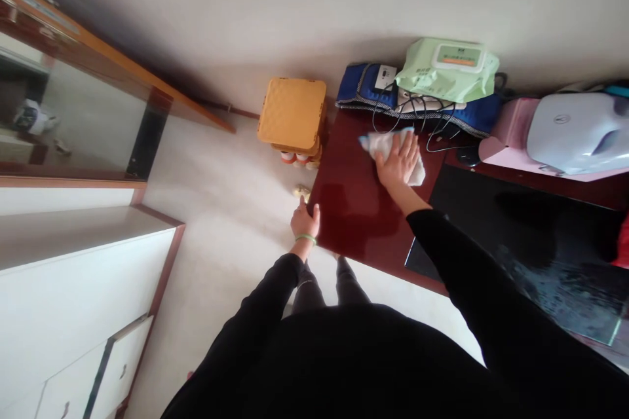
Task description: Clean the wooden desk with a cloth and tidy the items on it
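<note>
My right hand (399, 160) lies flat with fingers spread on a white cloth (417, 174), pressing it against the dark red tabletop (351, 209). A blue edge shows at the cloth's left corner. By the table's left front corner is my left hand (304, 221), its thumb and a finger stretched apart, with nothing visible in it. Whether it touches the table edge I cannot tell. Behind the cloth, thin black cables (393, 124) hang over a folded blue fabric item (360, 86). A green pack of wipes (447, 72) rests on top of that.
A dark glossy sheet (521, 229) covers the table's right part. Beyond it stands a pink and grey case (574, 131). A stool-like yellow box (293, 112) stands left of the table, against the wall. White cabinets (83, 281) and a mirrored door (98, 98) line the left side.
</note>
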The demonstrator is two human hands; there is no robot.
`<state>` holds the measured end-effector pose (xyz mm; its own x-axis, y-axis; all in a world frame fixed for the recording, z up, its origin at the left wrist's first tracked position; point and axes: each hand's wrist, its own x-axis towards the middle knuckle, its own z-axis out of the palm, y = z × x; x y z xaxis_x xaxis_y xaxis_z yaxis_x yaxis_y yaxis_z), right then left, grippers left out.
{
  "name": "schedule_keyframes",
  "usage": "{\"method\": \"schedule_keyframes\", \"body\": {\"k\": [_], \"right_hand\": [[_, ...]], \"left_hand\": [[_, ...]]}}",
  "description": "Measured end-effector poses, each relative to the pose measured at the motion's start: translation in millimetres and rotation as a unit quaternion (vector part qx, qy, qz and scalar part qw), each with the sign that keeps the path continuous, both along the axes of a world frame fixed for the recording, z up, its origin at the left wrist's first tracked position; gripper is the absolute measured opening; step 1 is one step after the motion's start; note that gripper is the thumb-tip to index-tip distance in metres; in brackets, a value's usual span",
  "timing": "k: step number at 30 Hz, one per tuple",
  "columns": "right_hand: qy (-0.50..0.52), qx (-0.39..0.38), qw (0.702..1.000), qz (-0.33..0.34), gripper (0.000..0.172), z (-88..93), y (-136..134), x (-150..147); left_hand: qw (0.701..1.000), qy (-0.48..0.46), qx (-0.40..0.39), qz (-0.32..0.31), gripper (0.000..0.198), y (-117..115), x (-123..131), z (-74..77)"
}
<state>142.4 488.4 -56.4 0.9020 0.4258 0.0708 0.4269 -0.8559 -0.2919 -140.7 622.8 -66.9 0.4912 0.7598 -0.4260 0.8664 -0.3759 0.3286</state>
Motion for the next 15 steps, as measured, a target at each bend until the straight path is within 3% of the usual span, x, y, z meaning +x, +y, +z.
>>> {"method": "schedule_keyframes", "body": {"k": [3,6,10,12,15], "right_hand": [[-0.005,-0.021,0.996,0.089,0.084,-3.3,-18,-33],[-0.006,-0.024,0.995,0.095,0.086,-3.9,-10,-20],[0.016,0.027,0.999,-0.023,0.093,-3.6,53,31],[0.033,0.050,0.997,-0.057,0.094,-3.8,89,38],[0.059,0.054,0.997,0.013,0.090,-3.1,123,8]], "left_hand": [[1.000,-0.011,-0.006,-0.001,0.071,0,0,-0.9],[1.000,-0.020,-0.004,0.000,0.071,-1,-1,-3.5],[1.000,-0.019,0.000,0.001,0.073,-1,-2,-7.2],[1.000,-0.021,0.001,0.000,0.074,-1,-2,-7.9],[1.000,-0.018,0.002,0.003,0.074,0,-2,-6.6]]}}
